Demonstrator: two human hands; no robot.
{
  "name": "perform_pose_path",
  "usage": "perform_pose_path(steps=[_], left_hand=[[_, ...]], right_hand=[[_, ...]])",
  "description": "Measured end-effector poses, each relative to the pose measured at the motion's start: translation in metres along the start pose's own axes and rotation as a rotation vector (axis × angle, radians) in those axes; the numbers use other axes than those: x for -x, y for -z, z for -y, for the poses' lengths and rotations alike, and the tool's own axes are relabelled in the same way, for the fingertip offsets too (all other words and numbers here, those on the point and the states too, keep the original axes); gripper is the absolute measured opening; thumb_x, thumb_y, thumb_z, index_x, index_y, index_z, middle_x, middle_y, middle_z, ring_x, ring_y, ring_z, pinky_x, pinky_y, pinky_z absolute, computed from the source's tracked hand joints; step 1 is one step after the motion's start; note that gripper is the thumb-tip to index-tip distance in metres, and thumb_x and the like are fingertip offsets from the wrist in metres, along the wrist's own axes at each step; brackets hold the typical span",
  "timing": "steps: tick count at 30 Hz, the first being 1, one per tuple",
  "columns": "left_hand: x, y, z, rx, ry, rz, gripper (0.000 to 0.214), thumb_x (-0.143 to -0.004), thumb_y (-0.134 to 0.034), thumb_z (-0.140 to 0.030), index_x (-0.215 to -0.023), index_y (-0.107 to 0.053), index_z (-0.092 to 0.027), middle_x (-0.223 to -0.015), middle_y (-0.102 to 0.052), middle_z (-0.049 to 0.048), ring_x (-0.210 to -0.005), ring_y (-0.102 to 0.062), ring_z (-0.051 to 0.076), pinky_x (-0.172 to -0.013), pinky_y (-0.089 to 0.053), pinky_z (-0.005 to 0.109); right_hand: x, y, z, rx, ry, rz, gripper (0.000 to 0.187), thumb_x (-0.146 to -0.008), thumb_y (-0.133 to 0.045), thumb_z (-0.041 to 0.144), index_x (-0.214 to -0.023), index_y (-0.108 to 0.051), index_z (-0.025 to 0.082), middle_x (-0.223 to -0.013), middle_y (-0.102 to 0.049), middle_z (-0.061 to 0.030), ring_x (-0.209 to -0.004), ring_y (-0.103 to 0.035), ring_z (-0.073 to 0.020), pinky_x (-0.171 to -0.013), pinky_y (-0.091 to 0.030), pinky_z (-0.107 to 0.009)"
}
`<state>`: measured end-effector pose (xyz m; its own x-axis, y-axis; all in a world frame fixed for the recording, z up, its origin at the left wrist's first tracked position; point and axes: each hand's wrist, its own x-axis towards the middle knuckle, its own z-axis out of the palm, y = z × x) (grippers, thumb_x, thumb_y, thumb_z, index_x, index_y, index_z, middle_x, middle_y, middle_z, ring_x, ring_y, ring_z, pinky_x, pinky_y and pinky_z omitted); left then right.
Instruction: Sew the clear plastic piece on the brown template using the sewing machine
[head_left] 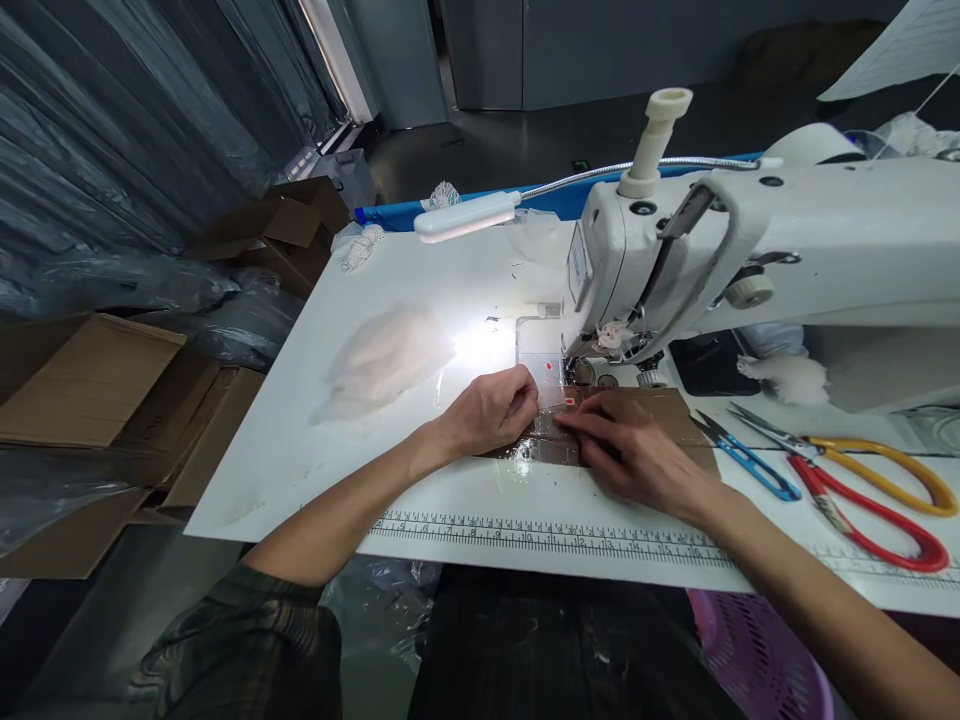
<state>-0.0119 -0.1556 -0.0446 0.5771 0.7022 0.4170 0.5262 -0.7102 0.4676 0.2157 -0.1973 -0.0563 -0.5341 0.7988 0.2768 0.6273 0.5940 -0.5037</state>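
My left hand (pixel 499 408) is closed in a pinch over the left part of a flat brown piece (pixel 660 405) beside the sewing machine; what its fingers grip is hidden. My right hand (pixel 628 445) rests on the same brown piece, its fingers stretched out and thumb apart from the index finger. Shiny clear film (pixel 523 455) covers part of the brown piece between the hands. A pale translucent strip with small red marks (pixel 550 368) runs from the hands toward the needle area of the white sewing machine (pixel 607 250).
Blue thread snips (pixel 750 462) and scissors with red and yellow handles (pixel 862 475) lie right of my right hand. A lit lamp (pixel 465 217) hangs over the white table (pixel 300 480). A printed ruler (pixel 525 535) follows its front edge. Cardboard boxes (pixel 97 380) stand at left.
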Motion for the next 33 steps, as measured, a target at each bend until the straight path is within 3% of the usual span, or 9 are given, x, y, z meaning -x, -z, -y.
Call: perform_pose_path(steps=[4, 8, 12, 15, 18, 23, 27, 33], left_hand=[[0.004, -0.001, 0.002, -0.160, -0.252, 0.116, 0.014, -0.092, -0.048, -0.021, -0.086, -0.058, -0.014, -0.081, -0.065, 0.0049, -0.069, -0.056, 0.012, -0.060, -0.044, 0.027], [0.007, -0.003, 0.006, -0.270, -0.439, 0.132, 0.010, -0.090, -0.053, -0.019, -0.090, -0.063, -0.019, -0.097, -0.070, 0.0029, -0.076, -0.059, 0.013, -0.070, -0.044, 0.030], [0.008, -0.004, 0.006, -0.243, -0.437, 0.138, 0.011, -0.092, -0.053, -0.023, -0.092, -0.062, -0.017, -0.095, -0.071, 0.0036, -0.078, -0.060, 0.014, -0.072, -0.045, 0.030], [0.007, -0.004, 0.006, -0.234, -0.382, 0.137, 0.017, -0.092, -0.053, -0.028, -0.099, -0.061, -0.015, -0.087, -0.070, 0.0047, -0.076, -0.060, 0.015, -0.071, -0.045, 0.031], [0.007, -0.005, 0.006, -0.224, -0.401, 0.110, 0.013, -0.091, -0.054, -0.023, -0.099, -0.063, -0.018, -0.093, -0.070, 0.0032, -0.075, -0.059, 0.013, -0.071, -0.044, 0.031], [0.008, -0.008, 0.005, -0.254, -0.464, 0.062, 0.011, -0.088, -0.054, -0.017, -0.082, -0.063, -0.018, -0.099, -0.072, 0.0023, -0.075, -0.060, 0.013, -0.075, -0.044, 0.033], [0.009, -0.009, 0.006, -0.264, -0.493, 0.068, 0.009, -0.088, -0.055, -0.016, -0.085, -0.063, -0.016, -0.099, -0.072, 0.0034, -0.082, -0.062, 0.015, -0.079, -0.047, 0.034], [0.010, -0.008, 0.006, -0.262, -0.482, 0.080, 0.009, -0.089, -0.054, -0.017, -0.089, -0.064, -0.016, -0.105, -0.072, 0.0050, -0.088, -0.065, 0.015, -0.080, -0.050, 0.035]], right_hand=[[0.005, -0.006, 0.007, 0.094, 0.023, 0.066, 0.040, -0.083, -0.051, 0.018, -0.119, -0.066, 0.027, -0.104, -0.059, -0.0100, -0.099, -0.055, -0.0247, -0.087, -0.047, -0.046], [0.003, 0.004, 0.002, -0.015, 0.048, 0.110, 0.035, -0.083, -0.052, 0.019, -0.112, -0.069, 0.030, -0.107, -0.059, -0.0080, -0.103, -0.055, -0.0226, -0.092, -0.046, -0.044], [-0.008, 0.018, -0.011, -0.115, 0.023, 0.116, 0.034, -0.086, -0.047, 0.019, -0.109, -0.071, 0.027, -0.107, -0.063, -0.0063, -0.092, -0.061, -0.0171, -0.085, -0.050, -0.033], [-0.017, 0.019, -0.020, -0.017, -0.032, 0.086, 0.036, -0.089, -0.045, 0.023, -0.117, -0.067, 0.025, -0.111, -0.064, -0.0067, -0.080, -0.063, -0.0154, -0.073, -0.051, -0.030], [-0.019, 0.011, -0.025, 0.081, 0.010, 0.071, 0.037, -0.090, -0.046, 0.026, -0.122, -0.065, 0.023, -0.110, -0.062, -0.0097, -0.087, -0.061, -0.0190, -0.075, -0.051, -0.032], [-0.017, -0.002, -0.023, 0.204, 0.074, 0.017, 0.037, -0.090, -0.043, 0.023, -0.121, -0.064, 0.019, -0.102, -0.060, -0.0127, -0.086, -0.056, -0.0210, -0.077, -0.049, -0.036], [-0.017, -0.006, -0.020, 0.290, 0.058, 0.007, 0.035, -0.090, -0.041, 0.023, -0.116, -0.064, 0.018, -0.102, -0.058, -0.0134, -0.083, -0.054, -0.0212, -0.074, -0.049, -0.037], [-0.010, -0.006, -0.020, 0.135, 0.015, -0.046, 0.038, -0.091, -0.042, 0.025, -0.124, -0.060, 0.021, -0.103, -0.057, -0.0121, -0.089, -0.056, -0.0213, -0.081, -0.051, -0.039]])
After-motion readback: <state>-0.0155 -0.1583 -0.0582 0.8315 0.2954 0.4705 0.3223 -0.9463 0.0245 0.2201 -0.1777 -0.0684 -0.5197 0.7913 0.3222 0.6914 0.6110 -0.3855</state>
